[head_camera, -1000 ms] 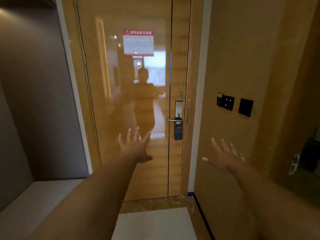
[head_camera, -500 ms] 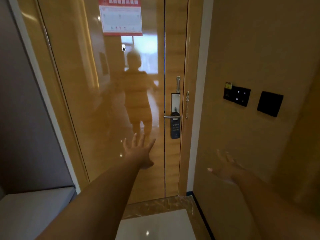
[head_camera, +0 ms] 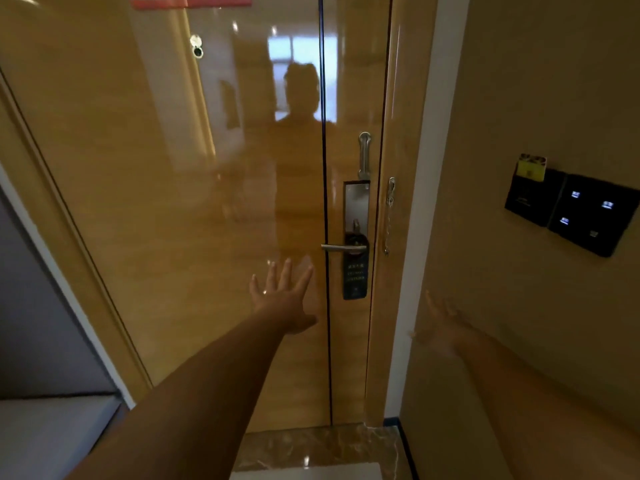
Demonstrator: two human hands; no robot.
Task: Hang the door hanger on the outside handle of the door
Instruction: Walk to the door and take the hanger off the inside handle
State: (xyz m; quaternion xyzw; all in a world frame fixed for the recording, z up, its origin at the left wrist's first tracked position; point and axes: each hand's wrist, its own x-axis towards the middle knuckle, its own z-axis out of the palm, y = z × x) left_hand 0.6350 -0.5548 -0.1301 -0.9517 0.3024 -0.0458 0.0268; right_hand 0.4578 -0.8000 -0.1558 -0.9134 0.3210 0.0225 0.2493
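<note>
A dark door hanger (head_camera: 355, 273) with pale lettering hangs from the silver lever handle (head_camera: 341, 248) on the inside face of the closed glossy wooden door (head_camera: 173, 202). My left hand (head_camera: 282, 299) is open with fingers spread, stretched toward the door just left of and below the handle, apart from the hanger. My right hand (head_camera: 438, 323) is open and blurred, low at the right near the white door frame (head_camera: 420, 202). Neither hand holds anything.
A security latch (head_camera: 364, 155) sits above the lock plate and a door chain (head_camera: 389, 216) hangs on the jamb. A key-card slot with a yellow card (head_camera: 530, 188) and a black switch panel (head_camera: 592, 214) are on the right wall. A grey padded bench (head_camera: 52, 438) stands at the lower left.
The view has closed in on the door, so handle and hanger look larger. Both open hands have stretched further forward, the left one nearing the handle.
</note>
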